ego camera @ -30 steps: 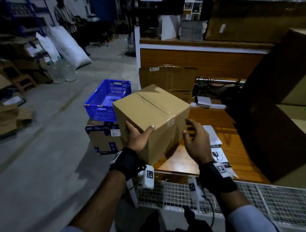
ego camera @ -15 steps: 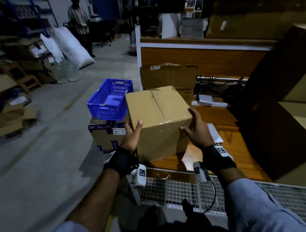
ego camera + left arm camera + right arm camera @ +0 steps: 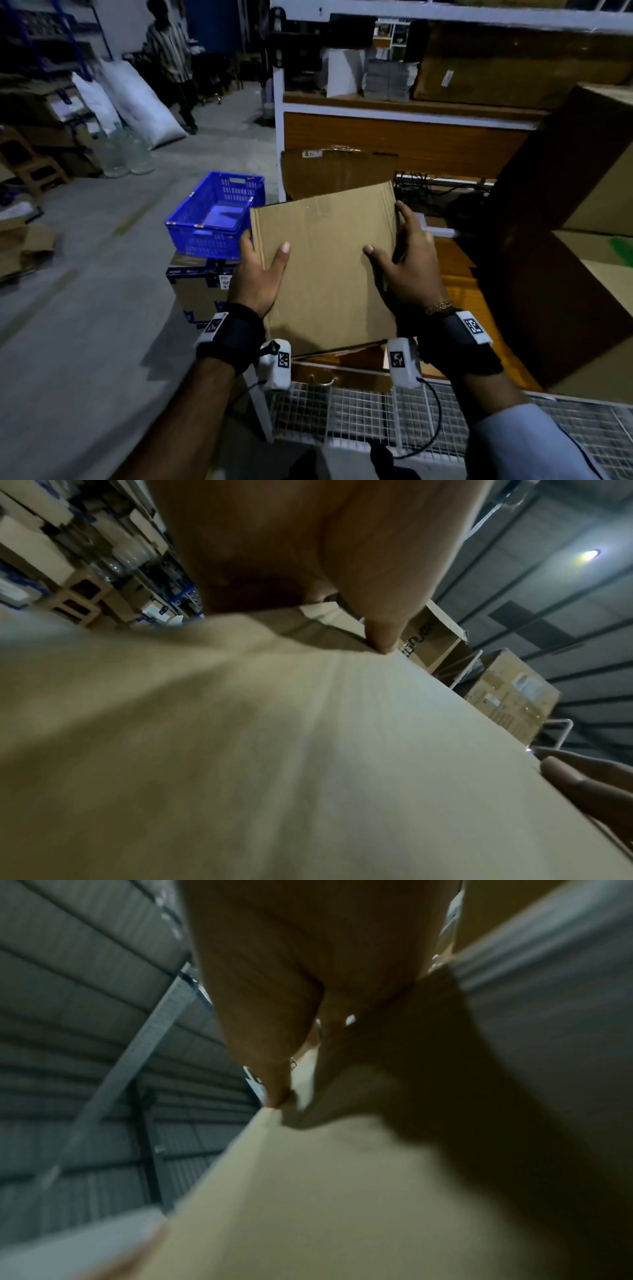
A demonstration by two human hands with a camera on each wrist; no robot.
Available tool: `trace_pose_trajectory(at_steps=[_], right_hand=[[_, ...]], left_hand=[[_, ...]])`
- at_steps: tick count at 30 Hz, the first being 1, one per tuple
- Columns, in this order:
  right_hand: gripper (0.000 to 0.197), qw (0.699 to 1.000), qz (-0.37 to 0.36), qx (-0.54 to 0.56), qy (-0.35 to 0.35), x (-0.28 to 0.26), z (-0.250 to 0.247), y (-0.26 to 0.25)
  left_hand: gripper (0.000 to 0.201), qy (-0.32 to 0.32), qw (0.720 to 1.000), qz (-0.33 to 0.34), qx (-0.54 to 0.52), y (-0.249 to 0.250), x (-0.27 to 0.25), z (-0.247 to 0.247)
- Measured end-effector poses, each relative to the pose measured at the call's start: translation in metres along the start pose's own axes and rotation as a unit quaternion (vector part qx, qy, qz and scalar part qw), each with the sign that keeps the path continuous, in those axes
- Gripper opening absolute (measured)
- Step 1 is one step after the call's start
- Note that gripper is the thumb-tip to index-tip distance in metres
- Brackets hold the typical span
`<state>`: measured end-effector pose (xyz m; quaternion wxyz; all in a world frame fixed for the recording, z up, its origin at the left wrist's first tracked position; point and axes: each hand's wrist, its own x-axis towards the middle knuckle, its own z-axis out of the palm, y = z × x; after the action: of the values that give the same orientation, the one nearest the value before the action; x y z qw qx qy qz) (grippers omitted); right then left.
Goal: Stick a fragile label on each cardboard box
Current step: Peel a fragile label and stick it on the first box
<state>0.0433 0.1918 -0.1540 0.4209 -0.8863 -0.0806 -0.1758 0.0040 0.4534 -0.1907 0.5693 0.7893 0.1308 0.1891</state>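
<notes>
We clasp the cardboard box [image 3: 325,270] between left hand [image 3: 259,274] and right hand [image 3: 407,270] — fingers curled round opposite edges, likely steadying a broad face for labelling.

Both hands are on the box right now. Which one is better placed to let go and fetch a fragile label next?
Right, probably. The right hand grips the cardboard box on the side toward the wooden table; the left hand grips the side toward the blue crate. No label is visible now.
</notes>
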Motion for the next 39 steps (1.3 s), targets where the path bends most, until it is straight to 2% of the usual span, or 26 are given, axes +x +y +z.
trace_pose_trajectory(at_steps=[4,8,11,15,19,23,26,28,30,32,33,37,39], right_hand=[[0.111,0.996,0.003,-0.042,-0.073,-0.008,-0.004,0.015],[0.123,0.992,-0.002,-0.033,-0.121,-0.013,-0.006,0.027],[0.121,0.989,0.027,-0.03,-0.14,-0.016,-0.006,0.024],[0.109,0.983,0.057,-0.054,-0.168,-0.02,-0.006,0.015],[0.112,0.98,0.065,-0.061,-0.178,-0.025,-0.009,0.014],[0.111,0.986,0.061,-0.04,-0.153,-0.035,-0.002,0.017],[0.114,0.989,0.094,0.022,-0.115,-0.037,0.005,0.024],[0.103,0.993,0.07,0.039,-0.092,-0.034,0.007,0.031],[0.087,0.994,0.044,0.051,-0.08,-0.03,0.007,0.034],[0.085,0.996,0.031,0.061,-0.057,-0.026,0.006,0.033],[0.087,0.997,0.02,0.059,-0.041,-0.023,0.006,0.033],[0.096,0.999,-0.004,0.046,-0.015,-0.016,0.003,0.033],[0.093,0.999,-0.017,0.039,0.0,-0.019,0.004,0.027]], left_hand=[[0.064,-0.029,0.999,0.02,0.015,0.001,0.005,0.002],[0.063,-0.067,0.996,0.035,0.038,0.006,0.012,0.003],[0.066,-0.099,0.994,0.029,0.033,0.005,0.023,0.003],[0.07,-0.143,0.989,0.016,0.044,0.008,0.039,-0.003],[0.072,-0.192,0.98,-0.004,0.043,0.0,0.05,-0.009],[0.072,-0.216,0.976,0.008,0.027,-0.005,0.055,-0.008],[0.07,-0.227,0.974,0.007,0.006,-0.008,0.063,-0.007],[0.065,-0.228,0.973,0.019,-0.005,-0.011,0.068,-0.006],[0.05,-0.219,0.975,0.024,-0.018,-0.013,0.071,-0.001],[0.03,-0.207,0.977,0.031,-0.042,-0.012,0.071,0.004],[0.028,-0.202,0.978,0.034,-0.046,-0.011,0.072,0.006],[0.039,-0.184,0.982,0.02,-0.047,-0.014,0.081,0.014],[0.042,-0.176,0.983,0.006,-0.049,-0.022,0.086,0.012]])
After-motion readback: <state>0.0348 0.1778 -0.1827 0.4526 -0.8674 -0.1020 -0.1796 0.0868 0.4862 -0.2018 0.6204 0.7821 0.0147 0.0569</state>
